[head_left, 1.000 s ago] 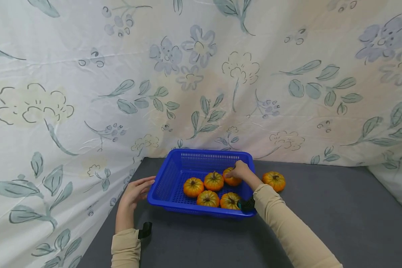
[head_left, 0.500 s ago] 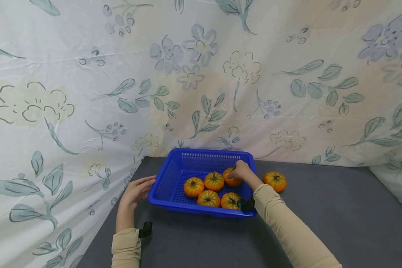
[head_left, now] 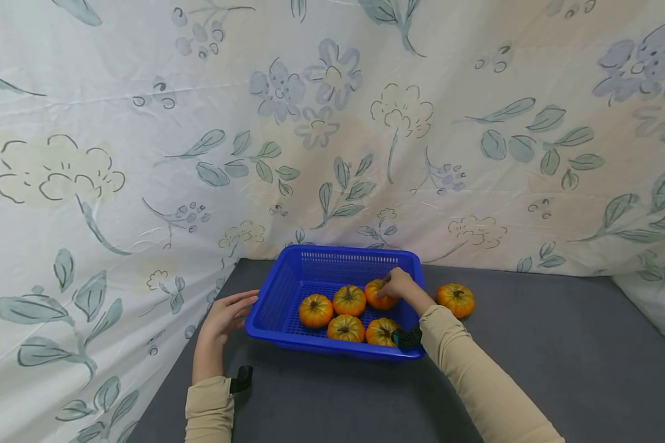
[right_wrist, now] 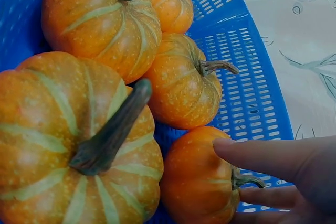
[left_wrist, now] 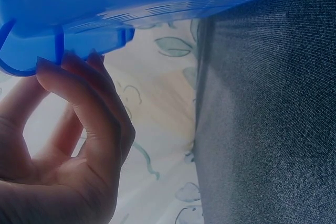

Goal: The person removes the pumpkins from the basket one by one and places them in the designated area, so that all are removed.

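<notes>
A blue plastic basket (head_left: 332, 351) with slotted walls holds several orange pumpkins, streaked with pale green. At its back right, my right hand (head_left: 403, 287) reaches in and grips a small pumpkin (head_left: 375, 298). In the right wrist view the thumb (right_wrist: 252, 153) presses on that pumpkin's side, with other fingers behind its stem. Left of it sit the middle pumpkin (head_left: 350, 301) and the leftmost pumpkin (head_left: 315, 311). Two front pumpkins, one (head_left: 346, 328) beside the other (head_left: 381, 331), lie along the near wall. My left hand (head_left: 224, 315) holds the basket's left rim with bent fingers.
One more pumpkin (head_left: 455, 299) lies on the dark grey table (head_left: 543, 351), just right of the basket and close to the right sleeve (head_left: 471, 369). A floral cloth (head_left: 332, 184) hangs behind the basket and along the left side.
The gripped pumpkin has shifted slightly left with my right hand's fingers. The middle and leftmost pumpkins have slid a little left as well. My left hand stays on the rim.
</notes>
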Action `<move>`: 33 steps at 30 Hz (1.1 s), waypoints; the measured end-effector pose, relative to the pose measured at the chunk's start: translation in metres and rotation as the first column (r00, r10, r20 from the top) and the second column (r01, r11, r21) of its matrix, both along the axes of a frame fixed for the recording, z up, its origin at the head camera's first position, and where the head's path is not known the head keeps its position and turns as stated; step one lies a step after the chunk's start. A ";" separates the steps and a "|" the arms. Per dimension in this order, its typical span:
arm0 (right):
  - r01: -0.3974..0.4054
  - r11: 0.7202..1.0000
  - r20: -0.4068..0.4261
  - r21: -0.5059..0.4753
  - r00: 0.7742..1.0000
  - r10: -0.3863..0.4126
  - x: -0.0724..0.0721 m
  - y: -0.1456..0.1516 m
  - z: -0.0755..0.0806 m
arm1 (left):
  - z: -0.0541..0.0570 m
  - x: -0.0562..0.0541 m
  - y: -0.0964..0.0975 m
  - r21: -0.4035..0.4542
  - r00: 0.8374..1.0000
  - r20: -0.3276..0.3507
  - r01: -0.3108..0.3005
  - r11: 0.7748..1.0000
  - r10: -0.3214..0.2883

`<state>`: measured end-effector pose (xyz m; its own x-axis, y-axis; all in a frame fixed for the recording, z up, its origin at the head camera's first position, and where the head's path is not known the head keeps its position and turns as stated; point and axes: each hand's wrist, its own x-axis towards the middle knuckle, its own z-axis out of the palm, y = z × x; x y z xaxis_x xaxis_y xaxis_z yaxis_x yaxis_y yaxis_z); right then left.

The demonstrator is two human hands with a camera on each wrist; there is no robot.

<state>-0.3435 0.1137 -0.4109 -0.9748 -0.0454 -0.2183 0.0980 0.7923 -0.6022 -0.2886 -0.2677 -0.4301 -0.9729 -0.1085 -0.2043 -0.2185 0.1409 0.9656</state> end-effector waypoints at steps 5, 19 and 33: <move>-0.015 1.000 0.013 0.013 1.000 0.015 -0.001 0.001 -0.001 | 0.001 0.000 0.001 -0.008 1.000 -0.004 -0.002 1.000 0.002; -0.013 1.000 0.032 0.016 0.999 0.013 -0.002 0.001 -0.002 | -0.001 0.000 0.001 0.003 1.000 -0.007 0.003 1.000 -0.003; -0.029 1.000 0.013 -0.003 1.000 0.029 -0.003 0.002 -0.003 | 0.001 0.000 0.002 0.007 1.000 0.006 -0.009 1.000 0.009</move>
<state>-0.3470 0.1156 -0.4136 -0.9701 -0.0738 -0.2312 0.0834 0.7931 -0.6033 -0.2885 -0.2654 -0.4292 -0.9707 -0.1153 -0.2108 -0.2253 0.1319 0.9653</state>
